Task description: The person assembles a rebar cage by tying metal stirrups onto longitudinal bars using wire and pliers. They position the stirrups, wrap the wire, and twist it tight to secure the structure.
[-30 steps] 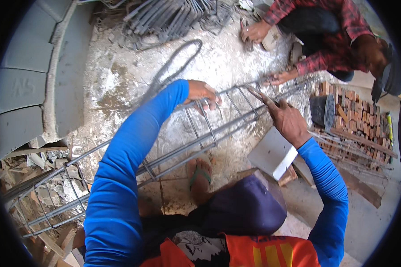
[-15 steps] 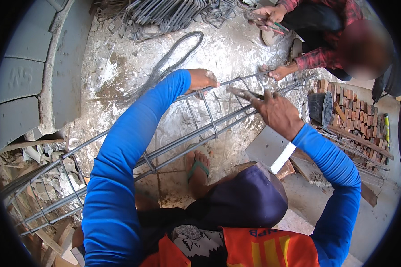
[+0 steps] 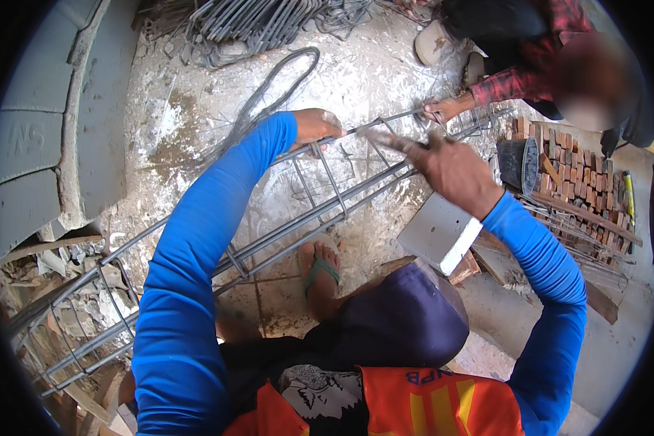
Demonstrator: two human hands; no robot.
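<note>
A long cage of steel reinforcing bars (image 3: 330, 176) with square stirrups runs slantwise in front of me, from lower left to upper right. My left hand (image 3: 316, 127) is closed round its upper bar, beside the top of a stirrup. To the right, my right hand (image 3: 458, 174) grips a pair of pincers (image 3: 386, 140), smeared by motion, whose jaws point left toward that bar. A co-worker's hand (image 3: 447, 109) rests on the cage's far right part. Whether tie wire sits at the joint is too small to tell.
A bent bundle of thin wire (image 3: 272, 80) lies on the dusty floor beyond my left hand. Farther off are piled stirrups (image 3: 258, 22). Stacked bricks (image 3: 578, 178), a dark bucket (image 3: 517, 163) and a white board (image 3: 439, 229) stand right. Rubble (image 3: 65, 261) lies under the cage's left end.
The view has shifted slightly. My right hand has turned with the pincers, whose jaws have swung up and left. My left hand keeps its grip. The co-worker's other hand has moved up toward the picture's edge.
</note>
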